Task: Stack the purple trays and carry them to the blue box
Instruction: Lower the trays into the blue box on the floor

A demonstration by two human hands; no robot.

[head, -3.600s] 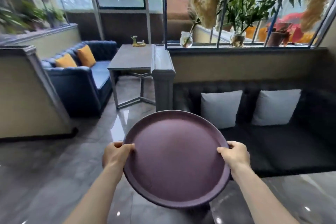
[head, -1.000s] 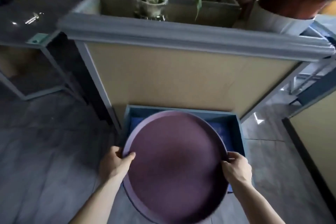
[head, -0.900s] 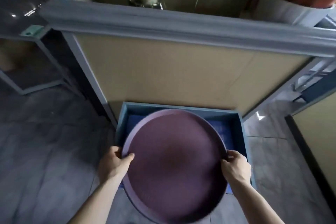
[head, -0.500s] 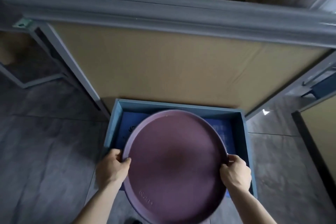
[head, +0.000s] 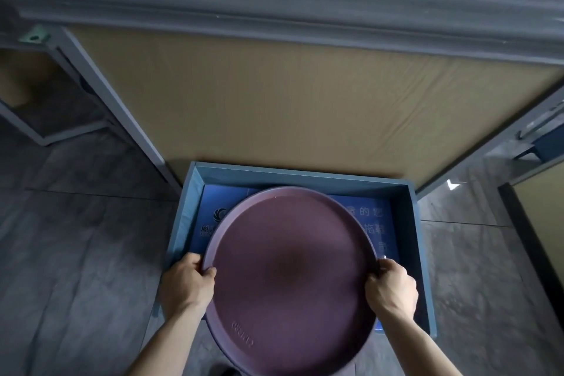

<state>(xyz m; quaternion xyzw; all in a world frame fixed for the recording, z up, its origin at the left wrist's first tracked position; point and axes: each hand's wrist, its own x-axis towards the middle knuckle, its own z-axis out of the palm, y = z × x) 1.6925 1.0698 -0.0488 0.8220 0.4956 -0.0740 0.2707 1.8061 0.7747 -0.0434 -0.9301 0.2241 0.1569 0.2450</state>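
a view from above, looking down along two bare forearms toward the floor. both hands grip a round purple tray (head: 290, 278), held flat and level at its widest points. the left hand (head: 186, 282) clasps the tray's left rim, thumb hooked over the raised lip and fingers tucked beneath. the right hand (head: 392, 288) clasps the right rim the same way, thumb on top, fingers hidden under the edge. only the top tray's inner face shows, a smooth dull purple with a darker patch at the centre and some embossed lettering near the closest edge, too blurred to read; whether more trays are stacked under it cannot be told from this angle.

the tray is directly above a blue box (head: 412, 223), an open-topped rectangular box sitting on the floor. the tray covers most of the box's opening. i cannot tell whether its underside touches the box or is held just over it. the box's bottom is a deeper blue with white printed characters showing at the left and right of the tray.

the box's far wall sits against a tall tan panel (head: 274, 107) framed in grey, capped by a thick grey ledge (head: 274, 3) running across the top of the view. the floor (head: 76, 253) is dark grey polished tile with faint reflections. a grey metal frame leg (head: 55, 137) stands at the far left.
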